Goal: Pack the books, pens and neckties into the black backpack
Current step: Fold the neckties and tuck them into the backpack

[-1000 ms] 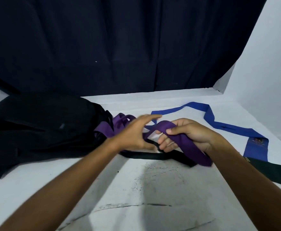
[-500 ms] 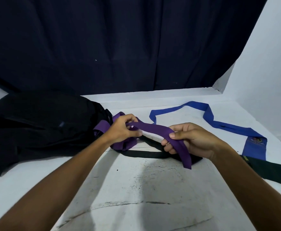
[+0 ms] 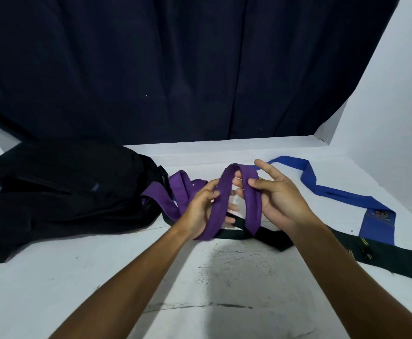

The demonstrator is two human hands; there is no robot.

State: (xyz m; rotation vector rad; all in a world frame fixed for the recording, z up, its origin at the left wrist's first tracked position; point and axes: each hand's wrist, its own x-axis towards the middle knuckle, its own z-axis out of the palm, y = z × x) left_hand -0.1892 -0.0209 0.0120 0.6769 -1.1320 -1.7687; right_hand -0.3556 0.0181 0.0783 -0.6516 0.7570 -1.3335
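Fingers [image 3: 253,185] of both my hands pinch the purple necktie [image 3: 220,204], looped above the counter [image 3: 224,277]; blue necktie [image 3: 334,192] and black necktie [image 3: 383,255] lie unpacked beside the black backpack [image 3: 65,187].

Both forearms extended forward, converging. Left hand [image 3: 201,211] curled, gripping purple necktie [image 3: 220,204]; right hand [image 3: 277,201] palm up, thumb pinching its loop, index finger outstretched.
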